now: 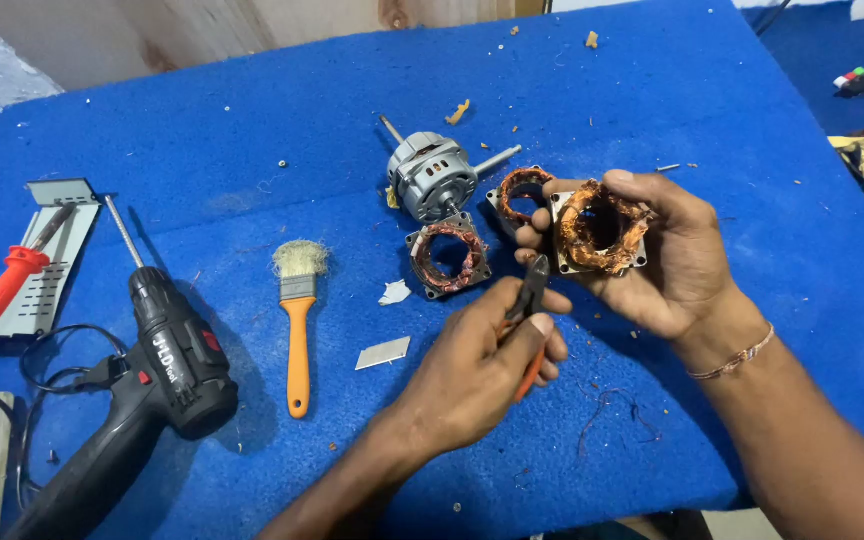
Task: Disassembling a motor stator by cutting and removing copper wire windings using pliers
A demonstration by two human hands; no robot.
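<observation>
The stator [600, 228], a square steel frame wound with copper coil, sits above the blue table [202, 130], cupped in the right hand [652, 250]; its fingers wrap the far edge and the thumb presses the near edge, so the bore faces the camera. The left hand [482, 370] is closed round the orange handles of the cutters [530, 300], whose tip is just under the stator's lower left corner; I cannot tell whether the tip touches the winding.

To do this cut well, I judge the right hand should keep the frame steady and tilted so the coil end stays in sight, and the cutters should bite only copper, in small bundles, not the steel laminations. Squeezing slowly would keep strands from flicking.

On the table behind lie 2 more stators [447, 258] [522, 195] and a grey motor [432, 175]. Further left are a brush [298, 320], a black drill [152, 370] and a red soldering iron [2, 295].
</observation>
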